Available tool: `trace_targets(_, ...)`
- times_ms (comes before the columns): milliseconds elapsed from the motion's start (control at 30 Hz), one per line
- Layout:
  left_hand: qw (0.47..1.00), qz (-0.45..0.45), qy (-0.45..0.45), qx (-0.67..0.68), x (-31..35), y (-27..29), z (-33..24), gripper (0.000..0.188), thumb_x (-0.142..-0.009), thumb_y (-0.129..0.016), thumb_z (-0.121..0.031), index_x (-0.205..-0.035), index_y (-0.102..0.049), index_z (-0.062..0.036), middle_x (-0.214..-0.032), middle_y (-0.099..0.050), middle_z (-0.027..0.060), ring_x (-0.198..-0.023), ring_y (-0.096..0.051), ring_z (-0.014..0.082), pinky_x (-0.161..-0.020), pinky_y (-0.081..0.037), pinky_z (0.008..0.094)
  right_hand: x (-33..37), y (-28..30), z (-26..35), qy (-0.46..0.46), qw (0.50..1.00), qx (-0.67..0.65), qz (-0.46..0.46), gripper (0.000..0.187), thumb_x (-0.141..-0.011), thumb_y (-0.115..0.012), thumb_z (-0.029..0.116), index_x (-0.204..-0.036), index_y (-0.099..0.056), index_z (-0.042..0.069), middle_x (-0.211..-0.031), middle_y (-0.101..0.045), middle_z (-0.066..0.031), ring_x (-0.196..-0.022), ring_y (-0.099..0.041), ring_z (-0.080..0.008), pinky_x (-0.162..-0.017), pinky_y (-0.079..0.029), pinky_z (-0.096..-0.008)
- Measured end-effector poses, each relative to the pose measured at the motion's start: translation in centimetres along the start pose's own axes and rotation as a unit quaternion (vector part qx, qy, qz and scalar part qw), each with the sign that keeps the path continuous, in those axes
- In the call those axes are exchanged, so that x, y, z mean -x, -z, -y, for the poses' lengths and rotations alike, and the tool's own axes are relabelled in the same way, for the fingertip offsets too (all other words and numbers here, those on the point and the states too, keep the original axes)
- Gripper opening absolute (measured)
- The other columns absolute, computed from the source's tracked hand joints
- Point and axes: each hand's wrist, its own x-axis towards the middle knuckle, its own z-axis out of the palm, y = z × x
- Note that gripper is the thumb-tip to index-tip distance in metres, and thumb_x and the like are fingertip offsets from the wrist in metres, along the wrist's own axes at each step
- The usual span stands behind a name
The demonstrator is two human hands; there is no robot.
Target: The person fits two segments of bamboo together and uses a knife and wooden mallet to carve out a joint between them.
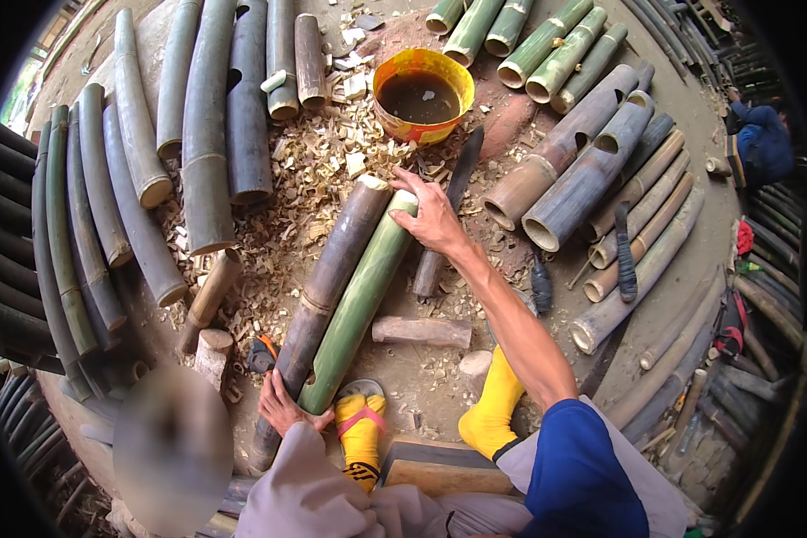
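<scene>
Two bamboo tubes lie side by side at a slant in front of me, a grey-brown tube on the left and a green tube on the right. The green one has a notch near its lower end. My left hand grips the lower part, fingers on the grey-brown tube and thumb at the green tube's end. Up at the far end, my right hand is closed round the top of the green tube, its fingertips near the grey-brown tube's end. A machete-like blade with a wooden handle lies just right of the right hand.
Wood chips cover the ground around a yellow-red bucket of dark liquid. Bamboo tubes lie left, more tubes right. A short log, orange-black tool and dark-handled tool lie nearby. Another person is far right.
</scene>
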Motion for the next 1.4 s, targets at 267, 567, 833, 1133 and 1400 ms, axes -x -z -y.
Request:
trace_targets(267, 0.999, 0.037, 0.015, 0.001, 0.3, 0.0, 0.5, 0.129, -0.038, -0.083, -0.039, -0.146, -0.02, -0.0093, -0.14, -0.033, 0.0159, -0.128, -0.032, 0.0351, -0.106, -0.023, 0.0488, -0.6, -0.4, 0.9, -0.07, 0.995, -0.061, -0.022, 0.074, -0.071, -0.064, 0.014, -0.14, -0.039, 0.003, -0.122, -0.063, -0.0071, -0.112, -0.051, -0.0326, -0.104, -0.037, -0.038)
trace_targets(567, 0.999, 0.037, 0.02, -0.016, 0.5, -0.2, 0.3, 0.13, -0.038, -0.082, -0.041, -0.147, -0.018, -0.0092, -0.139, -0.033, 0.0156, -0.127, -0.034, 0.0362, -0.106, -0.023, 0.05, -1.3, -0.8, -0.3, -0.064, 0.993, -0.091, -0.04, 0.069, -0.069, -0.065, 0.01, -0.134, -0.044, -0.003, -0.12, -0.064, -0.01, -0.115, -0.054, -0.0285, -0.102, -0.04, -0.0343)
trace_targets(833, 0.999, 0.03, 0.015, -0.013, 0.4, 0.1, -0.2, 0.129, -0.037, -0.083, -0.039, -0.146, -0.02, -0.0092, -0.139, -0.035, 0.0155, -0.127, -0.035, 0.0363, -0.105, -0.025, 0.05, -1.2, -0.7, -0.8, -0.053, 0.991, -0.11, -0.051, 0.063, -0.067, -0.068, 0.01, -0.126, -0.051, -0.006, -0.115, -0.066, -0.0126, -0.11, -0.06, -0.0272, -0.1, -0.043, -0.0326)
trace_targets(1133, 0.999, 0.048, 0.014, -0.003, 0.2, 0.1, -0.8, 0.129, -0.037, -0.084, -0.038, -0.146, -0.021, -0.0097, -0.139, -0.035, 0.0149, -0.127, -0.035, 0.0354, -0.105, -0.025, 0.0498, -0.8, 0.6, -0.6, -0.061, 0.988, -0.142, -0.028, 0.062, -0.07, -0.07, 0.004, -0.127, -0.05, -0.006, -0.121, -0.061, -0.019, -0.111, -0.06, -0.0252, -0.096, -0.048, -0.0328)
trace_targets(1400, 0.999, 0.036, 0.014, -0.006, 0.8, 0.9, 0.2, 0.13, -0.038, -0.085, -0.041, -0.146, -0.02, -0.0098, -0.139, -0.035, 0.0151, -0.129, -0.033, 0.0344, -0.105, -0.024, 0.0501, 6.0, 9.4, 2.6, 0.156, 0.962, 0.111, -0.197, 0.039, -0.082, -0.063, 0.011, -0.121, -0.061, 0.009, -0.096, -0.067, -0.0142, -0.097, -0.058, -0.0248, -0.083, -0.051, -0.0404)
